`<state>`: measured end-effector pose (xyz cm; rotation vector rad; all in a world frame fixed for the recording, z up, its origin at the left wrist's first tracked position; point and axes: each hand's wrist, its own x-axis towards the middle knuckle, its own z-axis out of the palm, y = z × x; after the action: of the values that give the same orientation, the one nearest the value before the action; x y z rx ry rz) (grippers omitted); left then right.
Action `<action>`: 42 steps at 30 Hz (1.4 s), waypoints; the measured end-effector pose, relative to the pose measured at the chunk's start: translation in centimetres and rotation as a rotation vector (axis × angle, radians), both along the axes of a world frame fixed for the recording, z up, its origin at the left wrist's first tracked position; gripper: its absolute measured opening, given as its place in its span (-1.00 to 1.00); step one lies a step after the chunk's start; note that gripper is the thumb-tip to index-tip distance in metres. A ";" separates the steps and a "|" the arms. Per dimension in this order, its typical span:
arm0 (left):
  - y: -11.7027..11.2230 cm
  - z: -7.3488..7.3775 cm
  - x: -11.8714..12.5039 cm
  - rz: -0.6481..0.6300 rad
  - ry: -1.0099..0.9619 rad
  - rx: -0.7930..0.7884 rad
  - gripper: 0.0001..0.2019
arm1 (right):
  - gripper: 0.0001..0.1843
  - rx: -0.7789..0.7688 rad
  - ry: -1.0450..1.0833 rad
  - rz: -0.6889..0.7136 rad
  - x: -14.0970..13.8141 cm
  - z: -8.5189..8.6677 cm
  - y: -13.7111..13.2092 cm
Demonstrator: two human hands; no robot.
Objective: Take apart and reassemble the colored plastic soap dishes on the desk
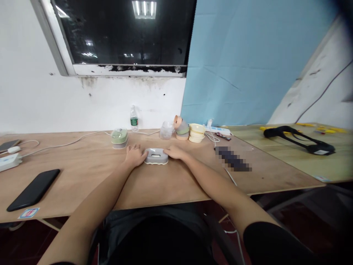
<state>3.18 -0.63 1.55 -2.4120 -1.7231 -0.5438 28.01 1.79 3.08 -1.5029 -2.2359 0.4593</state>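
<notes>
A small grey and white lidded box [156, 156] lies on the wooden table [171, 184] straight ahead. My left hand [134, 155] rests against its left end with fingers curled on the tabletop. My right hand [173, 151] touches its right end, fingers lying along the side. Both hands flank the box without lifting it.
Behind stand a green lidded box [119, 138], a water bottle [134, 118], a clear cup [166, 130], a tilted orange and grey box [181, 128] and stacked yellow boxes [196, 133]. A black phone [34, 189] lies left, a power strip [9, 161] far left, a black strap [299, 139] right.
</notes>
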 end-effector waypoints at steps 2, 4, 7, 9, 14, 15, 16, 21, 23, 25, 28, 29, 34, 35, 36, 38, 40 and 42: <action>0.3 -0.5 0.0 -0.020 0.017 -0.064 -0.49 | -0.60 -0.050 -0.091 0.037 0.1 -0.4 0.1; 0.6 -0.7 0.0 -0.052 0.014 -0.139 -0.47 | -0.58 -0.027 -0.109 0.037 -0.1 -0.7 0.2; 0.9 -1.0 -0.1 -0.062 -0.010 -0.170 -0.48 | -0.60 0.144 -0.051 -0.085 -0.4 -0.5 1.3; 0.9 -1.0 -0.1 -0.067 -0.026 -0.153 -0.48 | -0.62 0.277 0.017 -0.218 -0.4 0.3 2.7; 0.8 -1.1 -0.2 -0.070 -0.062 -0.176 -0.46 | -0.53 0.384 0.076 -0.378 0.1 3.0 7.5; 0.7 -1.0 -0.2 -0.066 -0.068 -0.188 -0.45 | -0.52 0.374 0.062 -0.386 0.2 3.4 8.3; 0.7 -1.0 -0.2 -0.062 -0.072 -0.195 -0.44 | -0.53 0.349 0.045 -0.391 0.4 3.6 9.1; 0.6 -0.9 -0.1 -0.060 -0.063 -0.204 -0.44 | -0.75 0.185 0.042 -0.427 0.9 4.0 11.0; 0.6 -0.9 -0.1 -0.059 -0.058 -0.208 -0.44 | -0.76 0.171 0.126 -0.452 0.9 3.9 11.1; 0.6 -0.8 -0.1 -0.052 -0.054 -0.207 -0.44 | -0.70 0.186 0.231 -0.470 0.8 3.8 10.8; 0.7 -0.8 -0.1 -0.042 -0.044 -0.208 -0.43 | -0.63 0.259 0.329 -0.488 0.4 3.5 9.9; 0.7 -0.8 -0.2 -0.042 -0.039 -0.211 -0.42 | -0.62 0.284 0.343 -0.490 0.3 3.4 9.5; 1.0 -1.2 -0.4 -0.042 -0.060 -0.210 -0.40 | -0.69 0.425 0.430 -0.373 -0.4 3.2 7.0; 1.1 -1.3 -0.4 -0.039 -0.079 -0.202 -0.37 | -0.69 0.443 0.457 -0.326 -0.6 3.0 6.2; 1.0 -1.3 -0.4 -0.035 -0.104 -0.184 -0.33 | -0.69 0.444 0.483 -0.278 -0.8 2.7 5.3; 0.9 -1.1 -0.4 -0.038 -0.171 -0.108 -0.25 | -0.67 0.397 0.523 -0.187 -1.3 1.7 3.4; 0.6 -0.6 -0.3 -0.077 -0.258 -0.001 -0.20 | -0.66 0.314 0.536 -0.100 -1.6 0.6 1.3; 0.3 0.1 -0.3 -0.136 -0.350 0.094 -0.22 | -0.64 0.235 0.535 -0.017 -1.9 -0.2 -0.2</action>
<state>2.90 -0.36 1.67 -2.4943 -1.6096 -1.0962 26.07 1.54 2.84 -1.1166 -1.7847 0.5034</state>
